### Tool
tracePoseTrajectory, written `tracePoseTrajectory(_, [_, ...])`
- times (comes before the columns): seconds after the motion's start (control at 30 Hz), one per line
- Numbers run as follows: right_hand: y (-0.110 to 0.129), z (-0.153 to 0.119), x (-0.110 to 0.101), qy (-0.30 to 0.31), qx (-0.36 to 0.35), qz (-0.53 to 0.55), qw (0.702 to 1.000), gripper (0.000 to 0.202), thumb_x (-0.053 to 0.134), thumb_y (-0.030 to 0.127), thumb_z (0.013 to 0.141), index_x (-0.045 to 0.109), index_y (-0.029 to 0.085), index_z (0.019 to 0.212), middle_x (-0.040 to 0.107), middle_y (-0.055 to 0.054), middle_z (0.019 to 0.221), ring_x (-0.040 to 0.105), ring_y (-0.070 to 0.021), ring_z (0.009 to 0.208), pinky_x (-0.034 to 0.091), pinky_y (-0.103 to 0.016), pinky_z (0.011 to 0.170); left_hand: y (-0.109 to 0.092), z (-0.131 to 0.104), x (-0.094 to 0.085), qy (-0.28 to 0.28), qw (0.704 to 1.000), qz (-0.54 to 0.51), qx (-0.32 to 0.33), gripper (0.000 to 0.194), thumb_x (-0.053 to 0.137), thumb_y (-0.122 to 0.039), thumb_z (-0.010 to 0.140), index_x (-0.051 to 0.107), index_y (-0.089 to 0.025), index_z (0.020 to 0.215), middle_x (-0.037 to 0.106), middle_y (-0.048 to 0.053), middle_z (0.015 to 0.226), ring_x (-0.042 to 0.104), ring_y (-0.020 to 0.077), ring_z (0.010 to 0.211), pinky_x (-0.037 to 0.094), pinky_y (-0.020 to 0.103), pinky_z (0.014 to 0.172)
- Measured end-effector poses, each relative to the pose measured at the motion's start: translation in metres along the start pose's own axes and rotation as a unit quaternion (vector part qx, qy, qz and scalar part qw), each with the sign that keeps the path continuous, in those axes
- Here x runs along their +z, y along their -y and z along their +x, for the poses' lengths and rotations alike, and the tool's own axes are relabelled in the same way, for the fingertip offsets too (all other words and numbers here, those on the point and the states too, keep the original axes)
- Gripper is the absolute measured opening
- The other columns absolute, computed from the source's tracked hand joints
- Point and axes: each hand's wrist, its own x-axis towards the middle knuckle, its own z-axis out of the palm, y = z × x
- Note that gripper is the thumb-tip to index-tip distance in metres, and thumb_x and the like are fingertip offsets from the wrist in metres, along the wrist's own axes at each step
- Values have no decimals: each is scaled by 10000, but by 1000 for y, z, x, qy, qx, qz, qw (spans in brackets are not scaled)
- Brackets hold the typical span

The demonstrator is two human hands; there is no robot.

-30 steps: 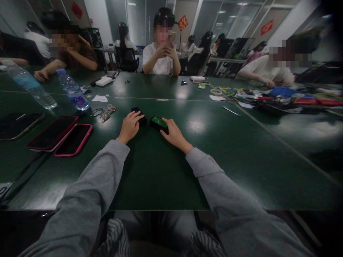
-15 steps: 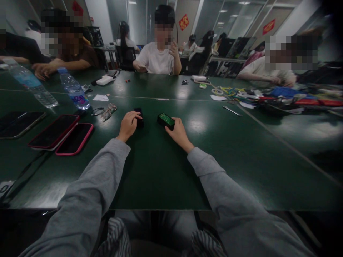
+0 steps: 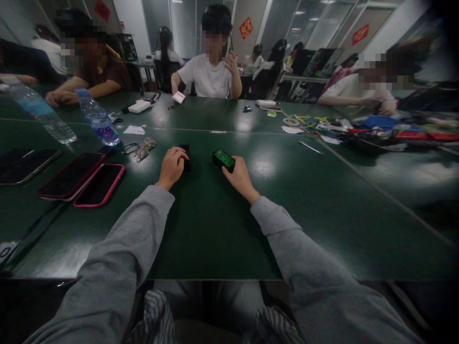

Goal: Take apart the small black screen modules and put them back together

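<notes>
On the green table (image 3: 222, 229), my right hand (image 3: 241, 177) grips a small black box with a green circuit board (image 3: 224, 158) showing on top, thumb on the near side and fingers behind its right end. To the left, my left hand (image 3: 172, 167) curls against a small dark block (image 3: 185, 156). Its fingertips lie on the block's left side and partly cover it. The two objects stand apart, with bare table between them.
Left of my hands are glasses (image 3: 144, 149), phones (image 3: 99, 185) and water bottles (image 3: 97, 119). A metal tool (image 3: 311, 147) lies right, before a pile of cables (image 3: 380, 126). Across the table a person (image 3: 211, 76) holds a phone and a white item (image 3: 178, 97).
The box in my right hand has shifted very slightly right. My left hand has barely moved. The person opposite now holds a white item over the table.
</notes>
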Motion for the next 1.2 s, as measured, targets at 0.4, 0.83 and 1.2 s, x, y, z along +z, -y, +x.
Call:
tracePoseTrajectory(0.4, [21, -8, -8, 72, -69, -50, 994, 452, 522, 270, 912, 465, 174, 1350, 513, -169, 1260, 538, -308, 1174, 502, -516, 981, 0, 0, 1, 3, 1000, 13, 4, 247, 431, -87, 878, 632, -219, 822, 641, 64, 1074, 572, 222, 1093, 456, 417, 1008])
tracePoseTrajectory(0.83, [2, 2, 1, 54, -3, 84, 995, 556, 629, 281, 803, 476, 130, 1315, 559, -185, 1303, 555, -278, 1229, 441, -483, 1076, -3, 0, 0, 7, 1000, 13, -12, 257, 419, -104, 889, 633, -228, 821, 641, 67, 1076, 571, 231, 1098, 460, 440, 1010])
tracePoseTrajectory(1.2, [13, 2, -10, 32, -47, 7, 998, 559, 562, 124, 784, 474, 104, 1335, 560, -186, 1316, 553, -300, 1227, 455, -492, 1058, -1, 0, 1, 8, 1000, 8, -6, 247, 429, -90, 877, 632, -219, 822, 642, 68, 1073, 566, 224, 1097, 447, 432, 1021])
